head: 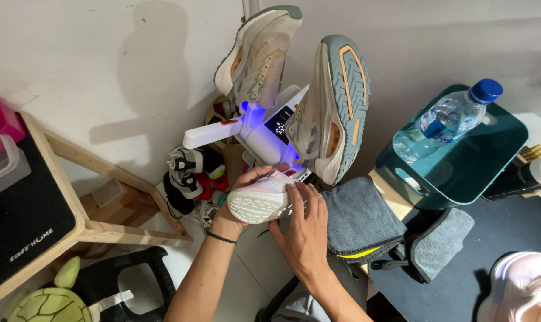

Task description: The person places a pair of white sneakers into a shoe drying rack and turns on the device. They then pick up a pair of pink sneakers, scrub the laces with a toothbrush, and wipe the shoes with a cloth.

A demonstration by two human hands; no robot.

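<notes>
Both hands grip a white shoe (259, 200), sole toward the camera, just below a shoe dryer (264, 134). Left hand (242, 194) fingers curl over its upper; right hand (306, 229) fingers lie spread along its side. Its long axis runs hand to hand, both equally near.

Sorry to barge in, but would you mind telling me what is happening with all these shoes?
A person holds a small white sneaker in both hands, the left hand gripping its heel end and the right hand on its side. Just above, a white shoe dryer with a blue glow carries two grey-green running shoes on its arms, soles outward. A folded grey cloth lies beside the hands, and a water bottle rests in a teal bin.
</notes>
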